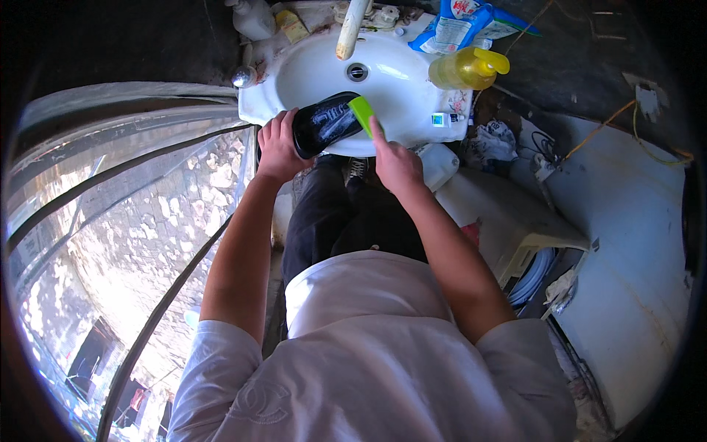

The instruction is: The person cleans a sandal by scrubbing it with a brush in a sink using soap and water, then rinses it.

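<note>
My left hand (280, 146) grips one end of a black slipper or sandal (326, 122), holding it tilted above the front rim of a white ceramic washbasin (447, 130). Whitish wet streaks, perhaps lather, lie on the black surface. In my right hand (399, 164) is a bright green brush (362, 113), its index finger stretched along the back. The brush's far end meets or overlaps the right end of the footwear; its bristles are hidden from view. Behind them are the basin's drain (357, 72) and a whitish faucet spout (351, 33).
A yellow pump bottle (464, 69), a blue packet (450, 27) and a small tube (442, 120) lie at the basin's right. A white pump bottle (253, 19) and a yellow box (291, 26) stand at back left. A window (165, 204) is close on the left.
</note>
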A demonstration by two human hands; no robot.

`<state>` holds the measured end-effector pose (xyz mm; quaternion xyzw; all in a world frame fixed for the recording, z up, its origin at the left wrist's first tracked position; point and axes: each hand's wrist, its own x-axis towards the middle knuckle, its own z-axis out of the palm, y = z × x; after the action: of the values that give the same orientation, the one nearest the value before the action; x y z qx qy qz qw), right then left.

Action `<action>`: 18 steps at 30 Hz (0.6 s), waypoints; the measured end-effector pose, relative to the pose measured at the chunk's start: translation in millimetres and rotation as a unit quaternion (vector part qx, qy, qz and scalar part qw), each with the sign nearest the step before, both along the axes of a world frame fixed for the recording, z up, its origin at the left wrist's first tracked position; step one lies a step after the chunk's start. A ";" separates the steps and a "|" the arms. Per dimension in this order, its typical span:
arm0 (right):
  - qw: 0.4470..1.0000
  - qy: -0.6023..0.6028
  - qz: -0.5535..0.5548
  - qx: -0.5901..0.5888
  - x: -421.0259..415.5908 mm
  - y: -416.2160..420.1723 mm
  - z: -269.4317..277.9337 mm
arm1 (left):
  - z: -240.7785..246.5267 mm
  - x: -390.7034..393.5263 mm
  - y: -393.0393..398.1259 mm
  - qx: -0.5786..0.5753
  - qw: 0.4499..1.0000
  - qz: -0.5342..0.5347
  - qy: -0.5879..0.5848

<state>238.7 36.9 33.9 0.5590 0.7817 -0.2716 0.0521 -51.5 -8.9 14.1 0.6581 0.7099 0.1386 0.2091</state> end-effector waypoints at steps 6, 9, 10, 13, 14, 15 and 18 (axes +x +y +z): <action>0.995 0.035 0.091 -0.011 -31.2 -0.7 1.1 | 5.5 1.4 4.0 -0.030 1.000 -0.001 -0.002; 0.999 -0.003 0.032 -0.022 -43.7 8.6 0.7 | 6.2 4.9 6.0 -0.044 0.999 0.000 0.025; 0.997 0.017 0.075 -0.028 -49.4 2.2 -1.0 | 6.0 4.4 6.0 -0.042 0.999 0.000 0.019; 0.991 0.020 0.130 -0.010 -54.0 -0.5 -4.0 | 7.5 2.7 5.7 -0.040 0.999 0.002 0.009; 0.997 0.007 0.079 -0.006 -53.2 3.0 -5.2 | 7.7 3.4 6.3 -0.042 0.999 0.001 0.011; 1.000 -0.006 0.028 -0.002 -52.1 4.6 -7.4 | 8.4 4.5 6.4 -0.044 0.999 0.001 0.013; 0.995 0.041 0.087 0.019 -54.4 -9.0 -8.0 | 8.8 3.4 8.6 -0.055 0.998 0.003 0.013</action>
<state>184.2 28.0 25.9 0.4779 0.8338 -0.2744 0.0328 -48.1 -0.3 23.0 0.6449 0.7212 0.0912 0.2357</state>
